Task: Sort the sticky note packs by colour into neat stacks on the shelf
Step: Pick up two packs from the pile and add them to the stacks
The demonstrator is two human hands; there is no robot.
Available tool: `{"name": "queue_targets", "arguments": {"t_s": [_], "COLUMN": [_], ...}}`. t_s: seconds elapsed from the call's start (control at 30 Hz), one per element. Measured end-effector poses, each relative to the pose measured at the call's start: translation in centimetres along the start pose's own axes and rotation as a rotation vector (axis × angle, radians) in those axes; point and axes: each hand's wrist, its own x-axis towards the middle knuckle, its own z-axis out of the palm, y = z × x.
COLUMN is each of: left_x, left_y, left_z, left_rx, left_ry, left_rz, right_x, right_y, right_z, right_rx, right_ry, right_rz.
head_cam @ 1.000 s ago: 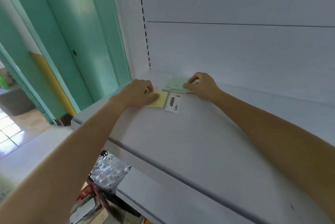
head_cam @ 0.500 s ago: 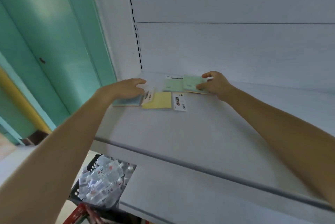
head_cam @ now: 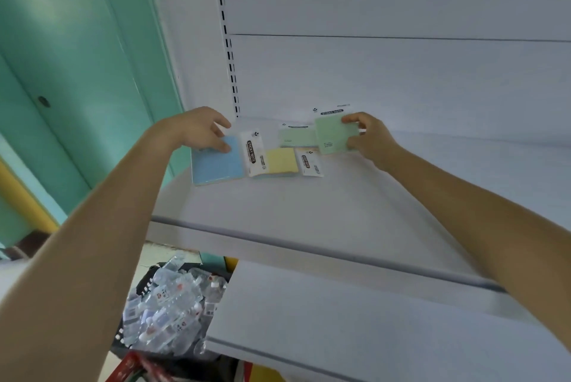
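On the white shelf (head_cam: 309,215) my left hand (head_cam: 200,130) grips the far edge of a blue sticky note pack (head_cam: 216,165), tilted up at the shelf's left end. A yellow pack (head_cam: 281,160) lies flat in the middle with a white label card on each side. My right hand (head_cam: 369,137) pinches a green pack (head_cam: 335,134) and holds it raised above the shelf. A second green pack (head_cam: 296,137) lies flat behind the yellow one, near the back panel.
The white back panel (head_cam: 386,79) and a slotted upright (head_cam: 230,66) close the shelf behind. A teal door (head_cam: 77,57) stands left. Below the shelf sits a black basket (head_cam: 167,304) of clear wrapped items, beside a lower white shelf (head_cam: 340,329).
My left hand has pulled the blue pack out leftward and tilted it up. My right hand has lifted the green pack off the shelf. The view has shifted left.
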Motion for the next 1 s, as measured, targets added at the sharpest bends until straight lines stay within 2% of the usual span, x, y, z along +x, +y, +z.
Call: {"name": "queue_targets", "arguments": {"t_s": [0.1, 0.23, 0.33, 0.43, 0.67, 1.0], "left_x": [-0.3, -0.7, -0.4, 0.6, 1.8, -3.5], "left_y": [-0.1, 0.9, 3.4, 7.0, 17.4, 36.5], "left_z": [-1.2, -2.3, -0.7, 2.6, 11.7, 25.0], "left_rx": [-0.074, -0.468, -0.701, -0.816, -0.879, -0.908], "left_ry": [0.087, 0.192, 0.207, 0.206, 0.258, 0.127], "left_rz": [0.081, 0.1, 0.109, 0.129, 0.192, 0.37], "right_x": [-0.9, -2.0, -2.9, -4.1, -9.2, -19.8], "right_y": [0.0, 0.4, 1.0, 1.9, 6.1, 13.4], "right_z": [-0.3, -1.3, -2.9, -5.6, -17.0, -35.2], "right_rx": [0.016, 0.055, 0.031, 0.043, 0.127, 0.171], "right_ry": [0.022, 0.069, 0.095, 0.139, 0.295, 0.4], "right_rz": [0.013, 0.03, 0.036, 0.06, 0.124, 0.159]}}
